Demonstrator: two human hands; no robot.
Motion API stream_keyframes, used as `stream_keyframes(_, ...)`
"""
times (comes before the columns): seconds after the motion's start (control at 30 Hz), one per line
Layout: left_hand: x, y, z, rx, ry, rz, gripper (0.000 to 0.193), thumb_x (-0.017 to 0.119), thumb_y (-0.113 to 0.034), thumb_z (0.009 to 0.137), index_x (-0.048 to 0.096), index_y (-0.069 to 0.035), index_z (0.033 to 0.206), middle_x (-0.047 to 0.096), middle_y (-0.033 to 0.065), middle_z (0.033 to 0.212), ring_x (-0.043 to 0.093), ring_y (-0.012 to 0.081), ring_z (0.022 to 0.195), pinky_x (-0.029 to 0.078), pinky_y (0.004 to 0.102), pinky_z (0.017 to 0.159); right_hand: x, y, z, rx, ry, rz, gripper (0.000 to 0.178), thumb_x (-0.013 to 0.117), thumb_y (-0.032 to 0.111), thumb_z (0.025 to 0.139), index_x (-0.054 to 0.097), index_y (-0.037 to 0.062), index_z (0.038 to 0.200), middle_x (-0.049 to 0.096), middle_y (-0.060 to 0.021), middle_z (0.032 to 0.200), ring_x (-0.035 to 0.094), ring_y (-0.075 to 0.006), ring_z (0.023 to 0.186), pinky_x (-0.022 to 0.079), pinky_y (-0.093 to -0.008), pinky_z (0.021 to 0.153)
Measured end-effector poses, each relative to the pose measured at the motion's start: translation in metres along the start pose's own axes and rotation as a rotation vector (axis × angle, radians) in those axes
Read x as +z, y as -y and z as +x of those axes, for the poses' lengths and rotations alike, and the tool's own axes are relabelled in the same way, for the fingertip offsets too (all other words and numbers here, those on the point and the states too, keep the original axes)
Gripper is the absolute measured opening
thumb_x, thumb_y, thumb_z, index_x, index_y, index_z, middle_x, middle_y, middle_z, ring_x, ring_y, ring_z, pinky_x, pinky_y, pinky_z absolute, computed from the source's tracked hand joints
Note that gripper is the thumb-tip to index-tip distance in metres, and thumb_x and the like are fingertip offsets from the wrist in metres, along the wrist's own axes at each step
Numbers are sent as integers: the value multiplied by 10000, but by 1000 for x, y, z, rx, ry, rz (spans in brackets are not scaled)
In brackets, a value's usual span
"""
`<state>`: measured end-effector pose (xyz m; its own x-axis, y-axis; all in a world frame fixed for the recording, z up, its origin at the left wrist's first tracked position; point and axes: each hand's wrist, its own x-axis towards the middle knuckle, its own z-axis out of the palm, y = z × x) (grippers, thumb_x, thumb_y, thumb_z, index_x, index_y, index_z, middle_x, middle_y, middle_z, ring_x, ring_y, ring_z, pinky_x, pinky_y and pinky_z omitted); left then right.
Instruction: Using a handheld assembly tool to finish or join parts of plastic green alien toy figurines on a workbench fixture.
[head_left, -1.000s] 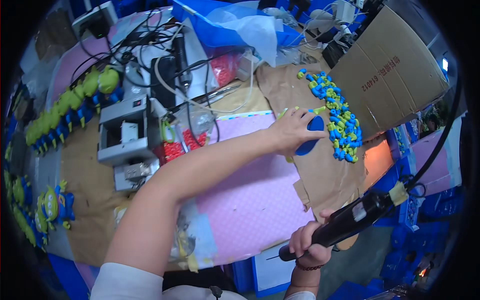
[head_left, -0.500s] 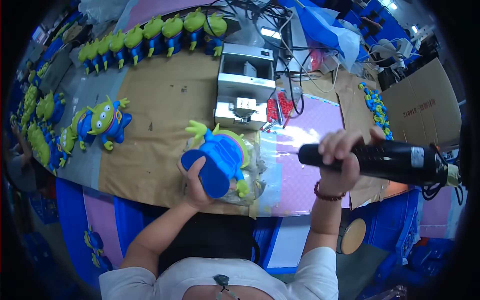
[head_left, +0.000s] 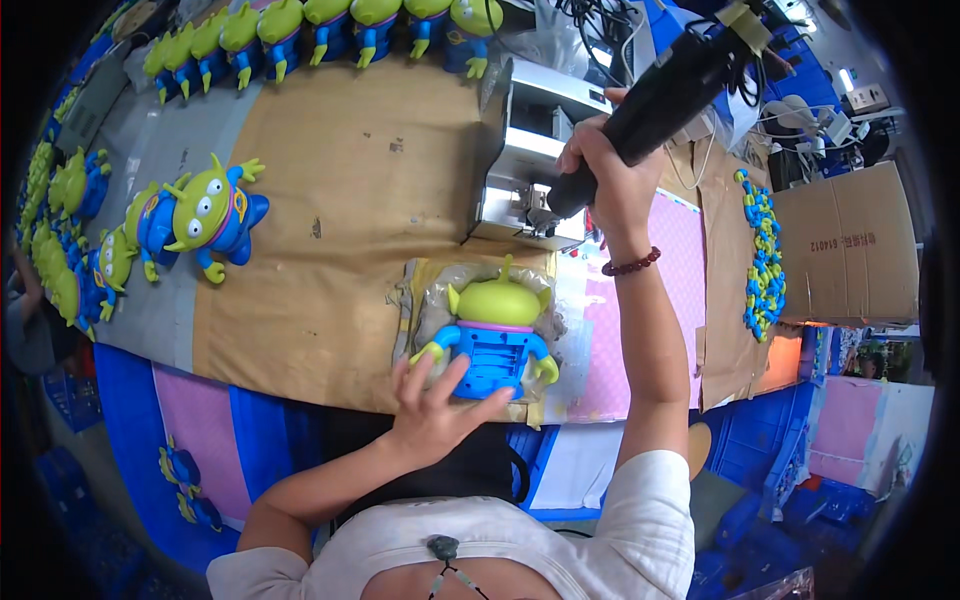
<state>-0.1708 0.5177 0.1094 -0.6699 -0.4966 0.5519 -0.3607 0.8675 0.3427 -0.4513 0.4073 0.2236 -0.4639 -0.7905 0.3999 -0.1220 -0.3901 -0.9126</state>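
Observation:
A green-headed toy figure (head_left: 497, 300) in blue clothes lies back up on a plastic-covered pad (head_left: 428, 290) at the near table edge, a ribbed panel showing in its back. My left hand (head_left: 435, 410) holds its lower body and left-side arm, fingers spread over them and thumb along the bottom edge. My right hand (head_left: 620, 180) is closed round a thick black corded electric screwdriver (head_left: 665, 95), tilted with its cable end up and to the right. Its lower end is at the front of a silver metal screw feeder (head_left: 510, 190); whether they touch is hard to tell.
A row of standing toy figures (head_left: 280, 35) lines the far edge. More figures (head_left: 210, 215) lie at the left. Small blue-and-green parts (head_left: 763, 255) are heaped on the right beside a cardboard box (head_left: 848, 245). Loose cables (head_left: 600, 30) hang behind the feeder.
The toy figure went from being held tilted in my left hand to lying on the pad. My right hand swung the screwdriver from the right side up to the feeder. The view shifted slightly.

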Motion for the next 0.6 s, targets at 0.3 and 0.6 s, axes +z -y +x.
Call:
stream_keyframes(0.3, 28, 4, 36, 5, 268, 73, 588, 609, -157, 779, 533, -431, 1294, 391, 269, 1408, 380, 497, 1300, 264, 495, 967, 0, 56, -68, 84, 58, 136, 658, 573, -32, 788, 291, 15, 1381, 528, -74, 670, 535, -175, 519, 484, -331, 534)
stream_keyframes(0.6, 36, 5, 34, 28, 214, 140, 615, 589, -189, 821, 441, -470, 1348, 368, 234, 1437, 391, 462, 1308, 263, 473, 949, 0, 55, -112, -70, 209, 90, 706, 661, 137, 876, 241, 114, 1443, 538, -44, 721, 540, -149, 554, 477, -322, 553)
